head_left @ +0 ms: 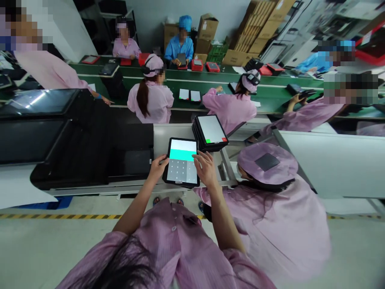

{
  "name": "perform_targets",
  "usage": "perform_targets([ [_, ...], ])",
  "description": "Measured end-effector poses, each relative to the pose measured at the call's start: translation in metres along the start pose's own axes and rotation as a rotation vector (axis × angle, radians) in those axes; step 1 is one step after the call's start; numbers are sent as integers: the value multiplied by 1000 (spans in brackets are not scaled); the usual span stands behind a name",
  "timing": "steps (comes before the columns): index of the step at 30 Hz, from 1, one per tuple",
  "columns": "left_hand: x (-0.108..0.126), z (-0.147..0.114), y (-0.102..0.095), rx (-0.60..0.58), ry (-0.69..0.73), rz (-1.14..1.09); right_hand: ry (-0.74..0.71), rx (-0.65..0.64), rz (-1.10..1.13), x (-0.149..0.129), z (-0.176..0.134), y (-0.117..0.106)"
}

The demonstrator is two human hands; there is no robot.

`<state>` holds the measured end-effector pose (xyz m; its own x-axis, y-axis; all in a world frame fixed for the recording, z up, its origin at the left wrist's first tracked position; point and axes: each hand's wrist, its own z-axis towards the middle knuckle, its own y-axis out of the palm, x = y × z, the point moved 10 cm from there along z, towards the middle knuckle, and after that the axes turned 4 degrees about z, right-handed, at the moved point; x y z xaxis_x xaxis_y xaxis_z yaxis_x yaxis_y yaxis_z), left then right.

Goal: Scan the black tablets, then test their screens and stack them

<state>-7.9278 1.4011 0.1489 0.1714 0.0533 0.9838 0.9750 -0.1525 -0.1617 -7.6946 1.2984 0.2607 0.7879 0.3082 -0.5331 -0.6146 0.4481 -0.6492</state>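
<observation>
A black-framed tablet [182, 155] lies in front of me, its screen lit with a keypad of numbers below a cyan band and a white area. My left hand [158, 167] grips its left edge, thumb at the frame. Over the right edge, my right hand [206, 167] has its fingers spread, with a fingertip at the screen beside the cyan band. Just past my right hand rises a stack of black tablets [210, 130]; the top one shows a white screen with green and red corners.
To the left, black trays [129, 136] cover the bench. A co-worker in a pink cap [267, 162] sits close on my right. Ahead, several people work along a green conveyor table [114, 82] holding tablets and red cases. Cardboard boxes [207, 30] stand behind it.
</observation>
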Motion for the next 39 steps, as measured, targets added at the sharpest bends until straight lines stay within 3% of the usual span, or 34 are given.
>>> perform_targets([
  [4, 3, 4, 0, -2, 3, 14, -59, -68, 9, -8, 1, 8],
  [9, 0, 8, 3, -28, -27, 13, -5, -28, -41, -6, -5, -1],
  [17, 7, 9, 7, -11, -26, 37, -167, -246, -10, -64, -12, 37],
  [19, 8, 9, 7, -11, -20, 62, -160, -223, -28, -60, -12, 32],
  [23, 9, 9, 9, -56, 5, 77, -54, -2, -73, -29, -8, -4],
  [25, 7, 8, 8, -57, -5, 55, -24, 42, -95, -18, -8, -11],
  [33, -11, -6, -2, -8, -44, -47, -35, 16, -125, -17, -2, 9],
  [39, -16, -31, -7, -6, 20, -37, -1, 39, -127, -10, -3, 5],
])
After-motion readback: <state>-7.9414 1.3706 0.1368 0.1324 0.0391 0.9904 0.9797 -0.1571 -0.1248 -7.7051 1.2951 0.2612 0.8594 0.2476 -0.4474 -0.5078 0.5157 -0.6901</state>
